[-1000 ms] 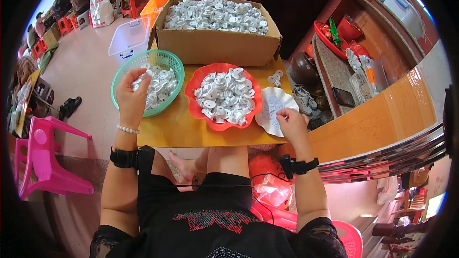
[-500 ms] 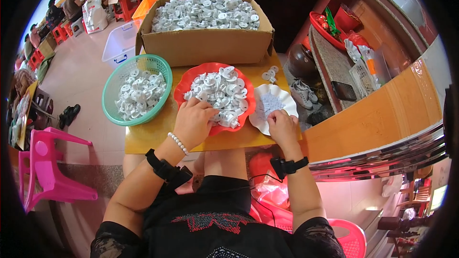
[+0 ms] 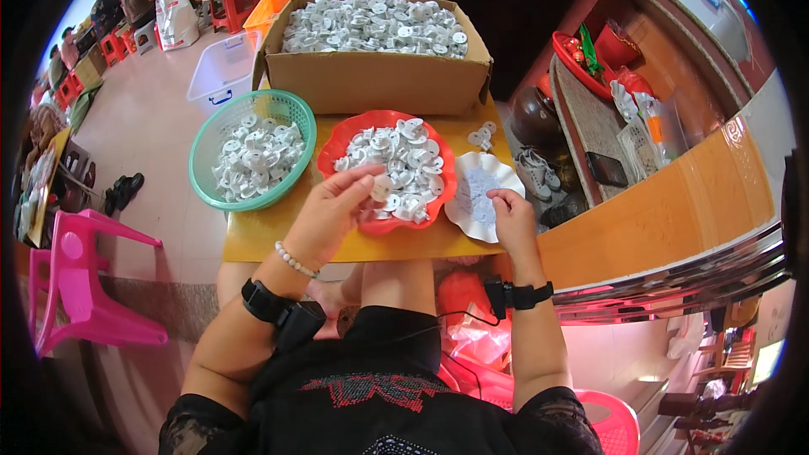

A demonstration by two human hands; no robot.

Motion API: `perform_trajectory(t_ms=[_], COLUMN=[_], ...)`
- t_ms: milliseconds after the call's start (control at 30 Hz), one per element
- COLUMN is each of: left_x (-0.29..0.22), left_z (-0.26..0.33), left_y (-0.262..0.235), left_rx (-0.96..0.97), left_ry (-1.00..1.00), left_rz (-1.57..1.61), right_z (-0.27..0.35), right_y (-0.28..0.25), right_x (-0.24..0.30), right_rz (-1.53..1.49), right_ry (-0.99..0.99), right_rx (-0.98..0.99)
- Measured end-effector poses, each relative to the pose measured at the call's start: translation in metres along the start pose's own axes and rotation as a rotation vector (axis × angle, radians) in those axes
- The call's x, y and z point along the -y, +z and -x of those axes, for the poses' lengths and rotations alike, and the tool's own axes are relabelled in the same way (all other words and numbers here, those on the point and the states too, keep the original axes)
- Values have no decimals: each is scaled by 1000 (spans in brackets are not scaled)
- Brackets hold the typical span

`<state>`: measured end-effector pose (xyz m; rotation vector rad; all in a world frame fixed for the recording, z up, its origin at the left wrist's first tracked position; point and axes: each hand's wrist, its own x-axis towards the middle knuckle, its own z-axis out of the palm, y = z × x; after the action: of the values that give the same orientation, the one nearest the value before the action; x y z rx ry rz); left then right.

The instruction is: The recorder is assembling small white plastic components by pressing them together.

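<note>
Between the fingertips of my left hand (image 3: 335,205) is a white round plastic part (image 3: 381,188), lifted above the near left rim of a red scalloped bowl (image 3: 448,170). White plastic parts (image 3: 396,156) of the same kind fill that bowl. To its right stands a white scalloped dish (image 3: 503,170) holding many tiny pale pieces (image 3: 479,194). My right hand (image 3: 514,217) is at this dish's right edge, thumb and forefinger pinched together; whatever may be between them is too small to make out. A green mesh basket (image 3: 199,157) with more white parts sits at the left.
Behind the bowls, a cardboard box (image 3: 379,88) heaped with white parts takes up the yellow table's (image 3: 337,246) back. A few loose parts (image 3: 482,136) lie near its right corner. A pink stool (image 3: 88,286) stands left, a wooden counter (image 3: 657,219) right. People sit far left.
My left hand has risen from the pile in the red bowl with a white part in its fingers. My right hand has lifted slightly from the tiny pieces toward the dish's right edge.
</note>
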<state>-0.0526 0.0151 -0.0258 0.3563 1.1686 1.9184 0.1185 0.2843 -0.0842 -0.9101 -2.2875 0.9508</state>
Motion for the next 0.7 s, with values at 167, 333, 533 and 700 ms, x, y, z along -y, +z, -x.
perform_trajectory(t_ms=[167,333,533,700], left_x=[14,27,31,25], left_z=[17,30,38,44], left_y=[9,24,31,26], left_rx=[143,220,269,273], left_ry=[-164,-239,-251,-213], left_rz=[203,248,238,255], right_z=[-1,27,65,73], right_y=[-4,-5,6,5], right_x=[13,69,136,145], right_rz=[-208,-712,-824,-582], right_ry=[36,96,3,-160], right_rx=[34,200,237,219])
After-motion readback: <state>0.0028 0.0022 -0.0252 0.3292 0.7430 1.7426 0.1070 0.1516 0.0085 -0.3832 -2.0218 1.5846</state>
